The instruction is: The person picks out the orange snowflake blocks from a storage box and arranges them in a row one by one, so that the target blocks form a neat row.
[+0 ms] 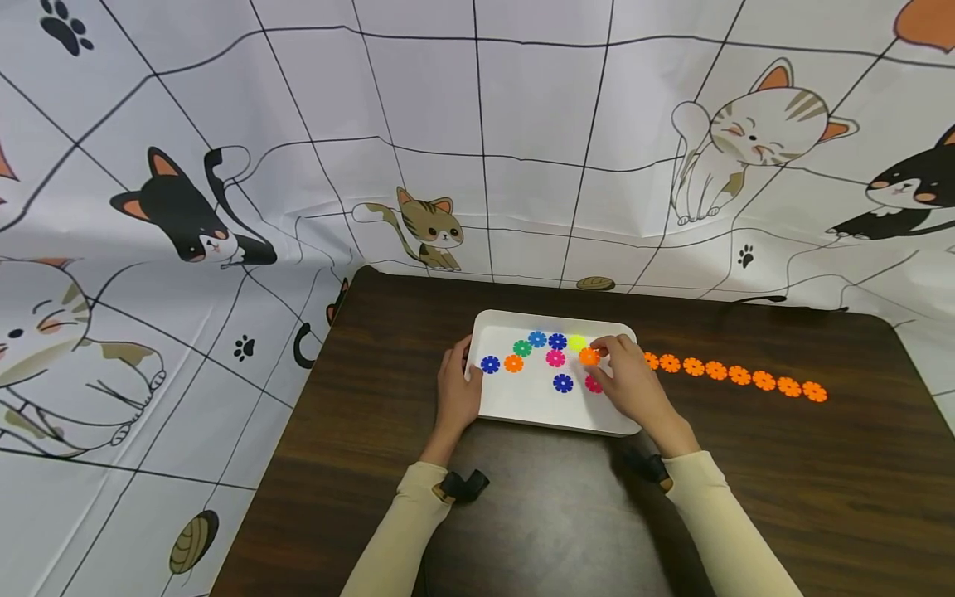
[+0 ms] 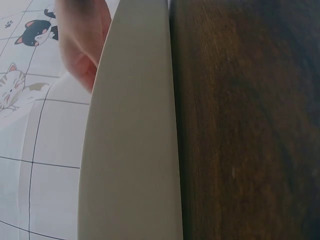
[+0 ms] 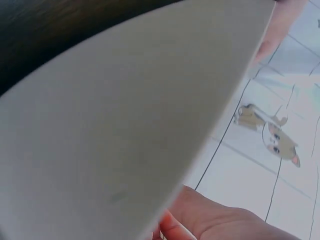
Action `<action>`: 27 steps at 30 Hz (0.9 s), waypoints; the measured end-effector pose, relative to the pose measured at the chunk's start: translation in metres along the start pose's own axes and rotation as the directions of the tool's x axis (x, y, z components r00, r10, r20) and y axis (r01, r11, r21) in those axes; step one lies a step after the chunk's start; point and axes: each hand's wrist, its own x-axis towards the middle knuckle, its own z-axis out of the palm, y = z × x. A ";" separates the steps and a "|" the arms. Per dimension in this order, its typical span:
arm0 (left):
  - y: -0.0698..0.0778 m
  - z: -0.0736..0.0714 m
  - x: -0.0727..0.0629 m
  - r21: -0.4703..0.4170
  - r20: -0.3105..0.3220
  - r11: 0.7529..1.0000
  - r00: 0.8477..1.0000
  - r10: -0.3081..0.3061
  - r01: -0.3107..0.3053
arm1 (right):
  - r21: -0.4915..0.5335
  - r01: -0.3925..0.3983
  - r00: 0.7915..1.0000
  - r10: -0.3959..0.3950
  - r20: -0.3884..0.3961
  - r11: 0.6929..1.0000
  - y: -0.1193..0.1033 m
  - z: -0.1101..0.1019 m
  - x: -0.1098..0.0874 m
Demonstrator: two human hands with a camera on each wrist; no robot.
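Note:
A shallow white tray [image 1: 522,406] lies on the dark table with several small, notched flower-shaped plastic discs in it. My left hand [image 1: 458,390] grips the tray's left side, thumb at the rim and fingers along the outside. Over the tray's right part, my right hand [image 1: 630,381] pinches an orange flower disc [image 1: 588,356] between thumb and fingertips. Close to those fingers lie a yellow disc [image 1: 576,342] and a pink disc [image 1: 593,384]. In both wrist views the tray's outer wall [image 2: 130,125] hides the discs.
A line of several orange discs [image 1: 739,376] runs along the table to the right of the tray. Blue discs [image 1: 563,383], a green disc [image 1: 522,348] and another orange disc [image 1: 513,363] are spread in the tray. A cat-print sheet [image 1: 537,124] hangs behind the table [image 1: 821,481].

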 end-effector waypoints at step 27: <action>0.000 0.001 0.002 0.013 0.011 1.000 1.000 -0.017 0.017 | 0.016 -0.082 0.994 0.083 -0.067 0.997 0.062 -0.042 -0.030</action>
